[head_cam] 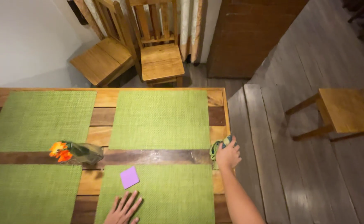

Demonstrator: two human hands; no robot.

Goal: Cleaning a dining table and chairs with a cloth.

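1. Head view: wooden tabletop [103, 117] with four green woven placemats. Landmark for places is the purple square [129, 177], a small flat pad or cloth, hard to tell which at this size.
2. Purple square lies on the near-right placemat [165, 195], at that mat's upper left part.
3. Left hand [123, 210] lies flat on the same placemat just below the purple square, fingers [129, 201] spread apart and pointing toward it, not touching it, holding nothing.
4. Right hand [228, 156] is well to the right of the purple square, at the tabletop's right edge, fingers curled and closed around a small green and blue object [220, 146], likely a spray bottle; most of it is hidden by the hand.
5. Glass vase [86, 152] lies on its side to the left of the purple square, on the dark plank between the mats, with orange flowers [60, 150] at its left end.
6. Two wooden chairs [161, 58] stand beyond the far side of the tabletop from the purple square; a wooden stool [343, 108] stands on the plank floor far to the right.
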